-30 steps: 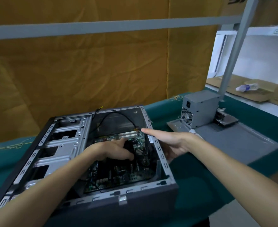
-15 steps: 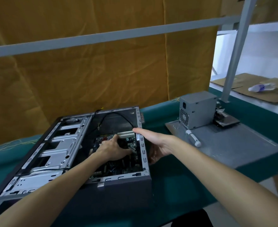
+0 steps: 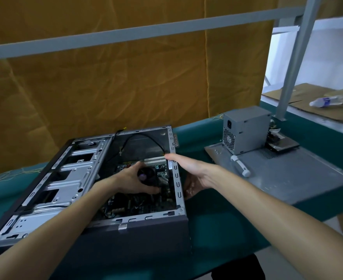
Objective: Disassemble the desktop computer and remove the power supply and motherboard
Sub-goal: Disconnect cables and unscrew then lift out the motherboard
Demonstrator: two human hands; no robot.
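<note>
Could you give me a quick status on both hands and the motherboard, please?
Left hand grips the fan on the motherboard. Right hand holds the case wall. Power supply already out.

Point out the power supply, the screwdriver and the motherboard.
power supply (image 3: 247,132): head view, on its grey side face.
screwdriver (image 3: 241,166): head view, on the middle of its white handle.
motherboard (image 3: 138,203): head view, on the bare board inside the case, nearer than the left hand.

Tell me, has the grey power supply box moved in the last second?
No. The power supply sits at the same corner of the grey side panel; only the camera shifted.
</note>
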